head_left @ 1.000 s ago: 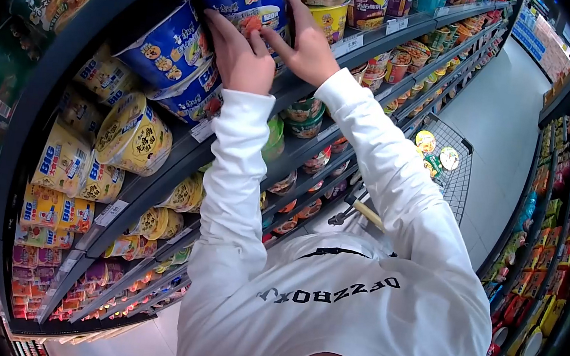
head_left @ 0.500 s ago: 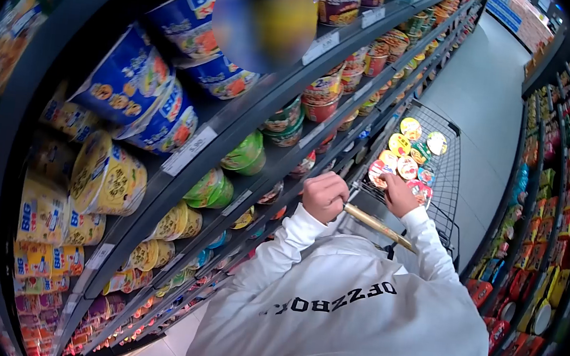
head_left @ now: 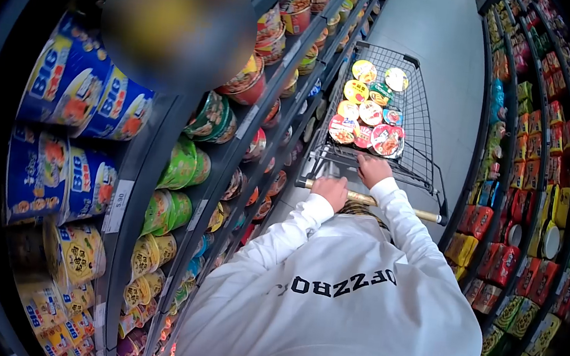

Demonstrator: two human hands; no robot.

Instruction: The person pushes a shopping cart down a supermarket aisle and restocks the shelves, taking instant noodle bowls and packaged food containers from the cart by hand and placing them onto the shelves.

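Observation:
A shopping cart (head_left: 426, 134) stands ahead of me, with several round-lidded cups and bowls (head_left: 370, 112) grouped in its basket. Its pale handle bar (head_left: 427, 215) runs across in front of my body. My left hand (head_left: 331, 192) is wrapped round the bar near its left end. My right hand (head_left: 373, 170) is at the basket's rear edge, just above the bar, with fingers bent; whether it holds anything is hidden.
Shelves with blue noodle bowls (head_left: 38, 176), yellow bowls (head_left: 75, 253) and green bowls (head_left: 179, 165) rise close on the left. Shelves of red packs (head_left: 504, 263) line the right. The grey aisle floor (head_left: 426, 26) stretches ahead. A round blur covers the upper left.
Both hands have come down from a blue bowl on the shelf to the cart's handle area. The view has turned, bringing the cart nearer the middle and the right shelves further in.

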